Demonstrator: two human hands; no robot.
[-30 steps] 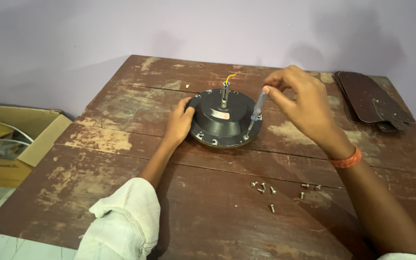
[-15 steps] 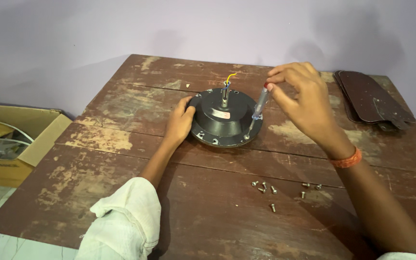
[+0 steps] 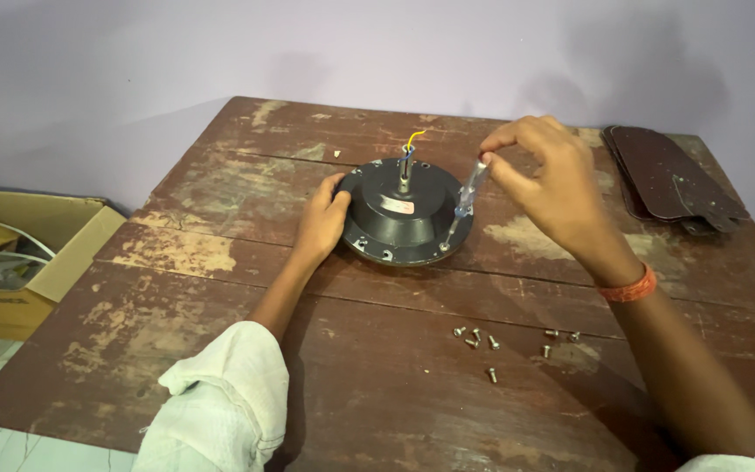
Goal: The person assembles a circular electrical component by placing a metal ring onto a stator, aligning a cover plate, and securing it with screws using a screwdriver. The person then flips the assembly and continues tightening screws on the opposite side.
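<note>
Head view: right hand [image 3: 552,188] pinching screwdriver [image 3: 465,204] handle, shaft tilted, tip down-left on motor housing [image 3: 399,214], left hand [image 3: 321,218] cupping rim

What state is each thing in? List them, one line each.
Fan motor: flat on table, shaft up.
Screwdriver: tilted, tip at motor's rim.
Right hand: pinching screwdriver's top.
Left hand: pressed against motor's side.
Screws: loose on table.
Fan blades: stacked.
Cardboard box: open.

Dark round ceiling-fan motor [image 3: 402,214] flat on counter, shaft with wires pointing up; clear-handled screwdriver [image 3: 466,197] stands tilted, tip on the motor's right rim.
</note>
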